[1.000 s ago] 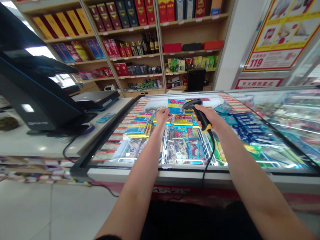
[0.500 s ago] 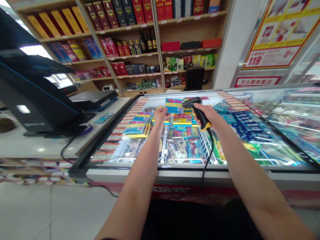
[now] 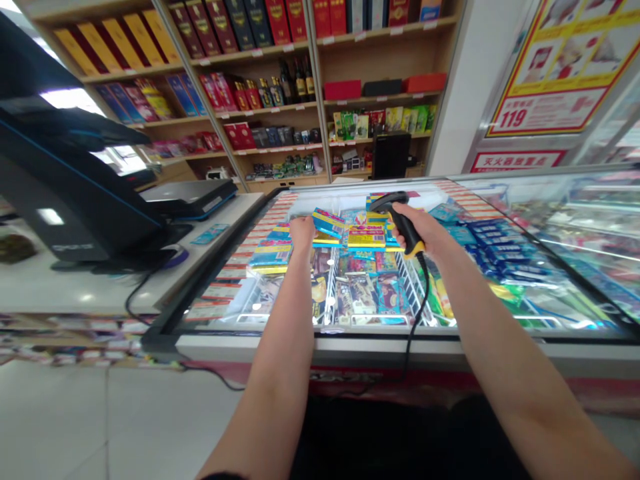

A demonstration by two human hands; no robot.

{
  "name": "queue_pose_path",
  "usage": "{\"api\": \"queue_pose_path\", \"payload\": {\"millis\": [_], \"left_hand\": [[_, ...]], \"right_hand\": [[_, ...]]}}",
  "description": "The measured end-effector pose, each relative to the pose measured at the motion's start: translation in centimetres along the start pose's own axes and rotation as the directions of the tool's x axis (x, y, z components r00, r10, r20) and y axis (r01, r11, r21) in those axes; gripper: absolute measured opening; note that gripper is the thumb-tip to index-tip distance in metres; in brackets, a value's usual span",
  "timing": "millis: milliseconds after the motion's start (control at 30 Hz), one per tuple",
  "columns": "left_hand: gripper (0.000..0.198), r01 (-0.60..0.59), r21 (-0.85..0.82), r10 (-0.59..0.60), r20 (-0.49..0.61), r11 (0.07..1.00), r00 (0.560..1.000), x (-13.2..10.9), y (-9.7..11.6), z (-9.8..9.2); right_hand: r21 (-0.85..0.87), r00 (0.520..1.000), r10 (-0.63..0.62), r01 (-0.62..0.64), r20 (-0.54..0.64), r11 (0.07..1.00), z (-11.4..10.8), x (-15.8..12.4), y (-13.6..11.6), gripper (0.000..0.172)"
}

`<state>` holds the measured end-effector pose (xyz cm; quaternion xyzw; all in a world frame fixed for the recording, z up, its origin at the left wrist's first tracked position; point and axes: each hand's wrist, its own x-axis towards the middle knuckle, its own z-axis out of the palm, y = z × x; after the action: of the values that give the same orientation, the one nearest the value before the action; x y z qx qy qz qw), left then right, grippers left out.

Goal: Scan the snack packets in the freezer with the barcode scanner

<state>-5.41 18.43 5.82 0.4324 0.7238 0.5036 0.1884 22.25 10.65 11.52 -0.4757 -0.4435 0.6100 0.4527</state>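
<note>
My right hand (image 3: 419, 230) grips a black and yellow handheld barcode scanner (image 3: 403, 219), its head pointing left over the packets. My left hand (image 3: 303, 231) rests low at the left of a heap of flat blue and yellow packets, its fingers hidden behind the knuckles. A tilted blue and yellow packet (image 3: 329, 223) lies just right of my left hand, apparently not touching it. A yellow and red packet (image 3: 367, 237) lies under the scanner, apart from it. Both hands reach over an open chest freezer (image 3: 320, 340) full of ice cream packets.
A black cable (image 3: 417, 320) runs from the scanner over the freezer's front edge. Left stands a counter (image 3: 210, 260) with a black till (image 3: 75, 187) and a flat device. Behind are wooden shelves (image 3: 250, 140) of boxed liquor and bottles. Glass lids (image 3: 545, 247) cover the freezer's right part.
The blue and yellow packet has dropped from the far side to a tilted spot further left. My left hand has moved left and lower. The scanner stays in my right hand.
</note>
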Motion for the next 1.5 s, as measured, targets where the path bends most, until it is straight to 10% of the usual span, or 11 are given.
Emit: {"api": "queue_pose_path", "payload": {"millis": [467,933,1133,1500], "left_hand": [[0.040,-0.065,0.566,0.084,-0.007,0.822,0.996,-3.5,1.0,-0.5],[0.030,-0.386,0.548,0.412,0.081,0.742,0.907,-6.2,3.3,1.3],[0.038,-0.495,0.532,0.395,0.298,0.687,0.869,-8.7,4.0,4.0],[0.055,-0.426,0.526,0.248,0.377,0.735,0.892,-9.4,3.2,4.9]], "right_hand": [[0.005,1.000,0.004,-0.004,-0.014,1.000,-0.1,0.1,-0.1,0.031],[0.000,0.999,0.008,-0.008,-0.033,1.000,-0.2,0.0,-0.1,0.031],[-0.015,1.000,-0.003,0.002,-0.020,1.000,-0.3,0.2,-0.1,0.030],[-0.025,1.000,0.010,-0.011,-0.016,1.000,-0.1,-0.1,-0.2,0.030]]}}
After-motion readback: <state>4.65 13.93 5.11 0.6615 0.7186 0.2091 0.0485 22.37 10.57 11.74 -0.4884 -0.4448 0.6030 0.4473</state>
